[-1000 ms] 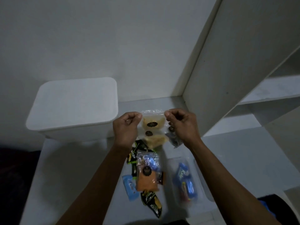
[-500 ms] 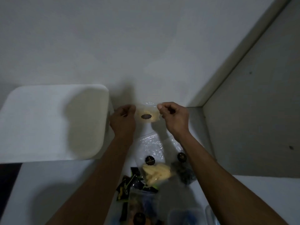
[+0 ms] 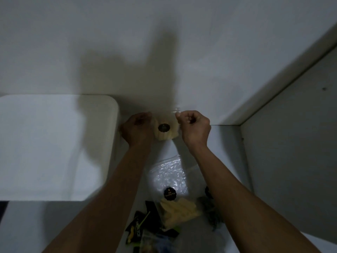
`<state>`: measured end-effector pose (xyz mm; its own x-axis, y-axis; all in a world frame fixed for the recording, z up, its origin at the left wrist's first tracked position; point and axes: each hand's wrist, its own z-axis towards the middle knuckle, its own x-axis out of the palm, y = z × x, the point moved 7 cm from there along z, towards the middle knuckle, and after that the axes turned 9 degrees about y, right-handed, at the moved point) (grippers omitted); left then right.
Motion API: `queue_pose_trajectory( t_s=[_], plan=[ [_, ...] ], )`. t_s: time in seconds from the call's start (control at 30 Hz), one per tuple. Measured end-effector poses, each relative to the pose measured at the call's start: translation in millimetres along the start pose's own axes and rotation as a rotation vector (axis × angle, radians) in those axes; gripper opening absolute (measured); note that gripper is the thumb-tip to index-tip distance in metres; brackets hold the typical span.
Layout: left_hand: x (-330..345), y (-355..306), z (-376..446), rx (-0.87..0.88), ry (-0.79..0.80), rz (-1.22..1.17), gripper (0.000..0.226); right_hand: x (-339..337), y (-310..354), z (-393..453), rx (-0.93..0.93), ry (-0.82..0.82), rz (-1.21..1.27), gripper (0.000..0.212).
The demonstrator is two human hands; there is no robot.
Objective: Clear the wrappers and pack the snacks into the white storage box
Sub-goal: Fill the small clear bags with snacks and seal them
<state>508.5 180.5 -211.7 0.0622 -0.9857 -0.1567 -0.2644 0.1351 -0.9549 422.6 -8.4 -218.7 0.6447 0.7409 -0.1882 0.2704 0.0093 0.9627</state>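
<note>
Two hands up in front of the wall, and between them hangs a clear packet [image 3: 165, 131] of pale yellow snacks with a dark round sticker on its face. Left hand [image 3: 137, 129] has its fingers curled in at the packet's left edge, right hand [image 3: 194, 126] is fisted with fingertips pinching the top right corner — the plastic catches a glint just above the knuckles. The packet is held off the tabletop [image 3: 27, 225], just right of the white box [image 3: 54, 147], which sits at the left with its lid on and its rounded corner nearly touching the left hand. Both forearms run up from the bottom of the frame, and the pile of snacks lies between and beneath them. Nearest the hands lies a clear bag [image 3: 168, 177], shiny and crinkled, flat on the tabletop with a dark sticker at its lower end. Just below that, a second packet of yellow sticks [image 3: 179, 211]. To its right, partly hidden under the right forearm, sits a dark-filled packet [image 3: 209, 209] with another round sticker at its top — what is in it, I cannot tell. At bottom centre, a black wrapper with yellow-green print [image 3: 139, 229], lying tilted, and below it more packets cut off by the frame edge, too dim to make out. On the right a pale cabinet panel [image 3: 291, 143] stands upright, meeting the wall in a corner behind the right hand. Light is low, with a broad shadow on the wall above the hands.
</note>
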Motion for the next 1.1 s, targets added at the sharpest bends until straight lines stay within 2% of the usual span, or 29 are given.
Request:
queue_pose_trajectory(
  t_s=[0.27, 0.37, 0.5, 0.67, 0.77, 0.83, 0.9, 0.97, 1.1],
  plan=[
    [-17.7, 3.2, -27.7, -0.037, 0.039, 0.136, 0.015, -19.8, -13.8, -29.0, 0.088, -0.014, 0.000, 0.016],
    [-38.4, 14.4, -63.6, -0.038, 0.112, 0.224, 0.012, -34.3, -22.1, -72.7, 0.132, 0.027, -0.055, 0.015],
    [-73.8, 36.7, -114.8, -0.053, 0.222, 0.304, 0.019, -39.3, -40.4, -147.1, 0.164, 0.106, -0.140, 0.019],
    [-133.4, 73.1, -166.0, -0.099, 0.292, 0.444, 0.022, -31.7, -62.7, -235.6, 0.186, 0.224, -0.315, 0.014],
    [-158.6, 95.4, -189.0, -0.151, 0.343, 0.582, 0.022, -26.2, -75.5, -272.1, 0.238, 0.220, -0.438, 0.015],
    [-164.5, 109.5, -200.8, -0.164, 0.417, 0.656, 0.024, -21.7, -82.7, -287.4, 0.257, 0.219, -0.462, 0.023],
    [-165.2, 119.3, -210.0, -0.201, 0.479, 0.658, 0.022, -19.9, -86.0, -297.8, 0.265, 0.212, -0.484, 0.031],
    [-165.1, 123.4, -217.2, -0.220, 0.502, 0.585, 0.009, -21.8, -85.6, -305.8, 0.268, 0.185, -0.476, 0.032],
    [-173.6, 120.9, -229.4, -0.182, 0.530, 0.511, 0.003, -25.8, -80.3, -322.5, 0.275, 0.172, -0.385, 0.018]
  ],
)
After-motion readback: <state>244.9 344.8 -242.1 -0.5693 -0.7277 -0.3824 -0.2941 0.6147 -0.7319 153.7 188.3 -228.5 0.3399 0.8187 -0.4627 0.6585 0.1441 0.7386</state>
